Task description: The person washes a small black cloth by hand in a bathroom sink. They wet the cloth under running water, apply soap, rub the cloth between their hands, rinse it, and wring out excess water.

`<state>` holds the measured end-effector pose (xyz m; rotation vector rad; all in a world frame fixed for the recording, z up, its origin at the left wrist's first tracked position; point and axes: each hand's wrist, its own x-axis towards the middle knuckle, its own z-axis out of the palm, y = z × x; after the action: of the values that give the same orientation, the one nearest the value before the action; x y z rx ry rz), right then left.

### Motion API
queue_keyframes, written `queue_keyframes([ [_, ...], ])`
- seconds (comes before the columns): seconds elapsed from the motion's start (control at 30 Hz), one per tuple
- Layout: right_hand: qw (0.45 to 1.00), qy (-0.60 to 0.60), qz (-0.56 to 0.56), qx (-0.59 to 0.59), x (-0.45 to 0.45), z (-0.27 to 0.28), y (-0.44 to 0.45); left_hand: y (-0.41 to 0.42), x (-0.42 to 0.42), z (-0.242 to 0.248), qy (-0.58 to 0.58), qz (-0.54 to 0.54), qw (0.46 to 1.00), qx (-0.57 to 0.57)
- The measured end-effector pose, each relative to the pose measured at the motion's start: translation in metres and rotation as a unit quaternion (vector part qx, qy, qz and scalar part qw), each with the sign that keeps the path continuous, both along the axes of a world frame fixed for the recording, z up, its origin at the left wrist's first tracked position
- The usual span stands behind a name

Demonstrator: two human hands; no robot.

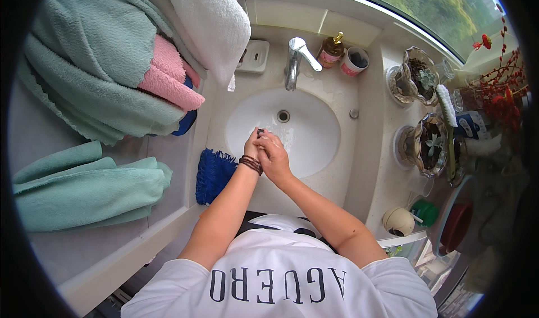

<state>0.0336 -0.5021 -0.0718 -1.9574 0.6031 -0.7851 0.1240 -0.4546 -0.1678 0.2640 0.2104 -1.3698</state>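
Observation:
My left hand [251,145], with dark beaded bracelets [251,165] at its wrist, meets my right hand [273,151] over the near left part of a white oval sink basin [311,149]. A small dark object [260,132] shows at the left hand's fingertips; what it is and how it is held cannot be told. The right hand's fingers are bent across the left hand, with some white foam on them. Beyond the hands are the drain [283,116] and a chrome faucet [293,65]. No water stream is visible at its spout.
A blue shaggy cloth [212,177] lies left of the basin. Green towels [92,191] and a white towel [210,19] hang at left. A soap dish [254,56], pump bottle [331,50] and cup [354,61] stand behind. Potted succulents [427,80] line the right ledge.

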Motion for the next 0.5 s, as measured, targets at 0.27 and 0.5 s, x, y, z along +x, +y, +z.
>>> queue_keyframes([
  [0.27,0.948,0.092,-0.066,0.297,0.023,-0.028,-0.060,-0.029,-0.020,0.076,-0.070,0.019,0.941,0.331],
  [0.5,0.989,0.028,-0.058,0.130,0.017,-0.044,-0.022,-0.022,-0.015,0.033,-0.051,0.091,0.951,0.292],
])
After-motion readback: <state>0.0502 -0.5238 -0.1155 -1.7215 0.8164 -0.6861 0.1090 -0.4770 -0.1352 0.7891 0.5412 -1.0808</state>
